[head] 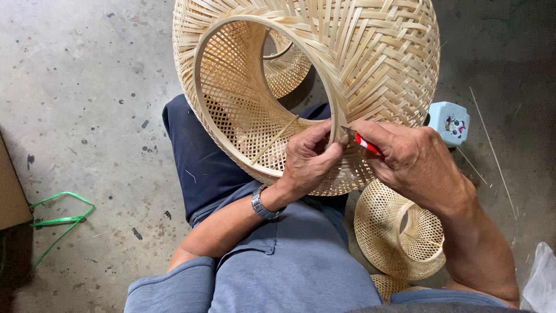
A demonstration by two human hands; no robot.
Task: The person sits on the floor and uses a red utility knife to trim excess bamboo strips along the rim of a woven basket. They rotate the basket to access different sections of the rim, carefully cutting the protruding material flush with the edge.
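Sitting over stained concrete floor (87,87) | left hand (307,165) fingers clamped on basket (359,52) rim | right hand (417,162) fingers clamped on red cutter (365,142)

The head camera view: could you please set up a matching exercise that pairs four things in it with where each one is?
Things:
1. large woven basket
2. red tool
3. small woven basket
4. green strap

Places:
A. on the concrete floor at the far left
B. on the floor under the right forearm
C. in the right hand, tip at the big basket's rim
D. on the person's lap, rim pinched by the left hand

Pairs: 1-D, 2-C, 3-B, 4-A
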